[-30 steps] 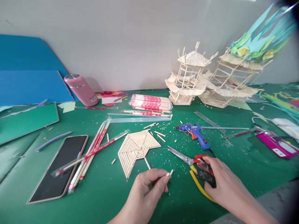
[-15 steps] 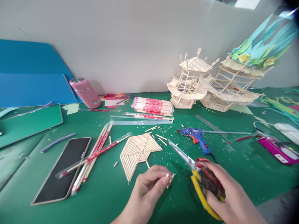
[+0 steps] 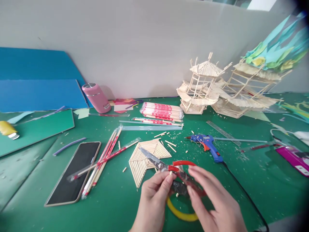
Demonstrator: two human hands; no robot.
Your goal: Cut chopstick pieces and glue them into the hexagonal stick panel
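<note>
My right hand (image 3: pixel 212 199) is closed around the red and yellow handles of a pair of scissors (image 3: pixel 169 168), whose steel blades point up and left over a flat fan-shaped panel of glued wooden sticks (image 3: pixel 145 156). My left hand (image 3: pixel 154 196) pinches a short wooden stick piece (image 3: pixel 171 174) close beside the scissors' pivot. Both hands are low at the front middle of the green mat (image 3: pixel 116 196).
A phone (image 3: pixel 74 172) lies face down at the left beside loose wrapped chopsticks (image 3: pixel 103 158). A blue glue gun (image 3: pixel 207 145), a ruler (image 3: pixel 223 132), a chopstick pack (image 3: pixel 161 111), a pink bottle (image 3: pixel 96 97) and stick-built pavilions (image 3: pixel 217 90) stand behind. Blue boards (image 3: pixel 36 87) lean at the left.
My right hand lifted the scissors off the mat and carried them left to my left hand, so the blades now hang over the stick panel. The view has shifted right.
</note>
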